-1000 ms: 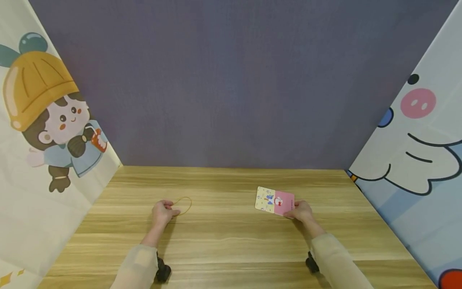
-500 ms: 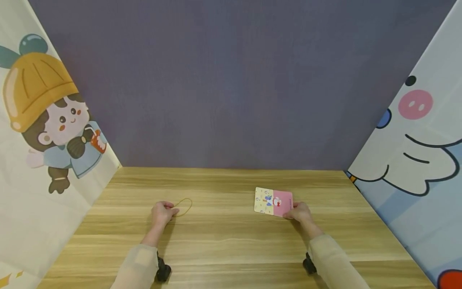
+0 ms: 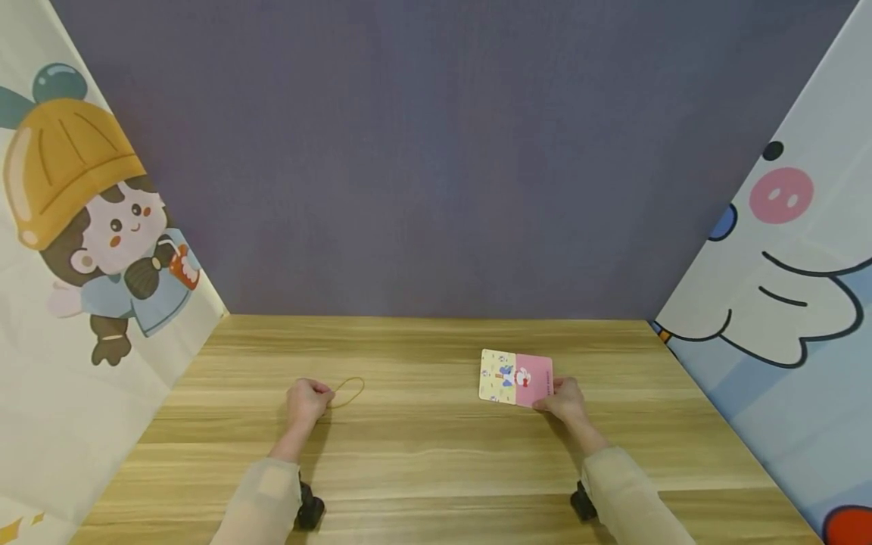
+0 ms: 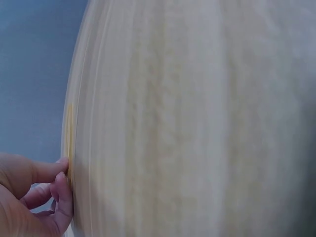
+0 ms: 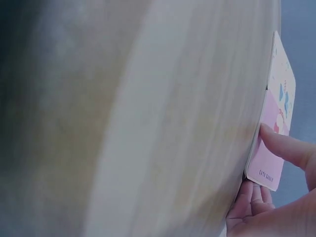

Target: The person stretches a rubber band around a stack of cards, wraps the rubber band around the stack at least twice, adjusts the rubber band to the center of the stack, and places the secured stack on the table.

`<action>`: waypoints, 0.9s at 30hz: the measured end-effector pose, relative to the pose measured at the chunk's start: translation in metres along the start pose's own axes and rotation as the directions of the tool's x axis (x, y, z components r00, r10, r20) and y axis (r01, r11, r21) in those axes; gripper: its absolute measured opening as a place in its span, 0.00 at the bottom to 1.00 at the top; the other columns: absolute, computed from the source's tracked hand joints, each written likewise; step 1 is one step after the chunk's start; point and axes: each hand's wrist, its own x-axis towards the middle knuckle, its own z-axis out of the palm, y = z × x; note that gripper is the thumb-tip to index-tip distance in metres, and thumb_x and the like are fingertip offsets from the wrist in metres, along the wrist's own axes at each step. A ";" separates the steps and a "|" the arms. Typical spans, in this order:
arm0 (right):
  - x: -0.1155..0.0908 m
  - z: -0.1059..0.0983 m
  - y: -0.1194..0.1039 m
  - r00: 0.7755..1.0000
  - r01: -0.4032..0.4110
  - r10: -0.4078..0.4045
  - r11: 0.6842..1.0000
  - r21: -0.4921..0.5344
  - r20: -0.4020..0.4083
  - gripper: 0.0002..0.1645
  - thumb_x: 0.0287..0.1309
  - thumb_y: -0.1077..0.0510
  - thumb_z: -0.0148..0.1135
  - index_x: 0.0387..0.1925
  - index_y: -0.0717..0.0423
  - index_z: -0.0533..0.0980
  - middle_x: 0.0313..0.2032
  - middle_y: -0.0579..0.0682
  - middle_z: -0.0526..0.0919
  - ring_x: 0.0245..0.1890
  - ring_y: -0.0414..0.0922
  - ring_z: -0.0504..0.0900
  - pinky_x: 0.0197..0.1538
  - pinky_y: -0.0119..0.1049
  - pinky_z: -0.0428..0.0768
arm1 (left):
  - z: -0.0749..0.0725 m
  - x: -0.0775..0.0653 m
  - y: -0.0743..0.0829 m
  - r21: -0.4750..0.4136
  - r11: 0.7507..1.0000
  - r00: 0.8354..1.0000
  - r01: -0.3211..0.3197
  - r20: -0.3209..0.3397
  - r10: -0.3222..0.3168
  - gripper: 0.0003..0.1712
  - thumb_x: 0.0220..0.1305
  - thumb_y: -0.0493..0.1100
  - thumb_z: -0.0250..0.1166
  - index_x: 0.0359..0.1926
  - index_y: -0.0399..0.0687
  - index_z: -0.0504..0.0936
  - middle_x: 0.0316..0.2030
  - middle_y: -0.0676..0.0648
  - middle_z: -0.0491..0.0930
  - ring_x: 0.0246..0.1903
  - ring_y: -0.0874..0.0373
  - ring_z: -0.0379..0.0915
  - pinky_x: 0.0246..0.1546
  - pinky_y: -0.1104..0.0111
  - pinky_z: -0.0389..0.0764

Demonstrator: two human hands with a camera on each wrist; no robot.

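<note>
On the left of the wooden table, my left hand (image 3: 306,401) pinches a thin yellow rubber band (image 3: 364,384) between thumb and fingers. The band's loop sticks out to the right of the fingertips; the left wrist view shows the rubber band (image 4: 70,129) nearly edge-on. Over on the right, my right hand (image 3: 567,400) grips the lower right corner of a small notebook (image 3: 500,377), thumb on top and fingers underneath. Its cover is half patterned yellow, half pink, with a white rabbit and a blue figure. Lettering shows on the pink end of the notebook (image 5: 269,163) in the right wrist view.
Both hands work low over the wood-grain table (image 3: 422,462). A dark grey-blue panel (image 3: 436,166) rises behind it. Printed cartoon sheets stand at the left (image 3: 41,378) and right (image 3: 817,318) sides. A black wrist camera (image 3: 309,509) sits below the left sleeve.
The left thumb and fingers have drawn closer together on the rubber band, whose loop shifts slightly right and down. The notebook has moved a little left and turned slightly, still in the right hand.
</note>
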 end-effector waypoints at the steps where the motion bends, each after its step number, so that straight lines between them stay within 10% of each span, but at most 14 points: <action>1: 0.000 0.000 0.000 1.000 -0.001 0.001 1.000 -0.006 -0.001 0.37 0.29 0.72 0.68 0.46 0.80 0.61 0.40 0.73 0.70 0.41 0.62 0.71 0.48 0.51 0.71 | 0.000 0.000 0.000 0.011 1.000 1.000 -0.003 0.003 0.003 0.04 0.49 0.31 0.63 0.25 0.29 0.79 0.17 0.44 0.77 0.12 0.62 0.69 0.12 0.74 0.71; 18: 0.001 -0.007 0.005 0.997 0.050 -0.056 0.992 0.112 0.056 0.41 0.34 0.74 0.65 0.51 0.84 0.54 0.46 0.80 0.66 0.43 0.64 0.73 0.45 0.43 0.76 | -0.007 -0.007 0.006 0.060 0.998 0.999 -0.036 0.017 0.035 0.06 0.51 0.32 0.61 0.28 0.30 0.79 0.22 0.42 0.77 0.21 0.54 0.71 0.19 0.68 0.73; 27: 0.001 -0.013 0.005 0.991 -0.052 0.007 0.942 0.332 0.136 0.36 0.49 0.71 0.57 0.55 0.83 0.50 0.48 0.78 0.65 0.32 0.45 0.77 0.35 0.34 0.80 | -0.007 -0.011 0.016 -0.115 0.993 0.998 -0.003 0.058 0.010 0.05 0.55 0.30 0.58 0.30 0.27 0.75 0.21 0.41 0.78 0.19 0.54 0.75 0.17 0.72 0.75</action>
